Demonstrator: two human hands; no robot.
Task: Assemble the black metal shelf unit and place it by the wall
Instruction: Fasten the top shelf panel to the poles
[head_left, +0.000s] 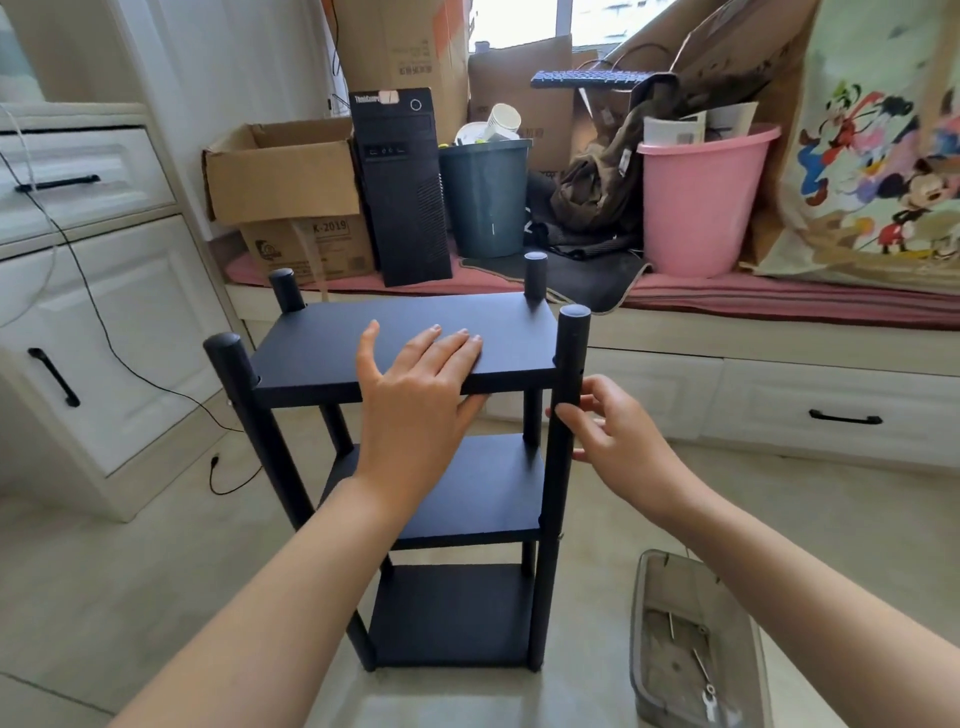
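Tray: your clear plastic tray (691, 644) sits on the floor at five o'clock, small tools inside.
Shelf unit: the black shelf unit (441, 483) stands upright dead centre — three boards.
Left hand: your left hand (415, 384) lies flat, fingers straight, on the top board.
Right hand: your right hand (618, 431) pinches the near post at three o'clock.
Beyond: a window bench (779, 332) at twelve — boxes, bins.

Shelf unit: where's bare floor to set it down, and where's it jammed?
Bare floor lies left of the shelf unit, bordered by the white cabinet; a black cord trails there. More lies right, between the drawers and the clear tray. The window bench is crowded.
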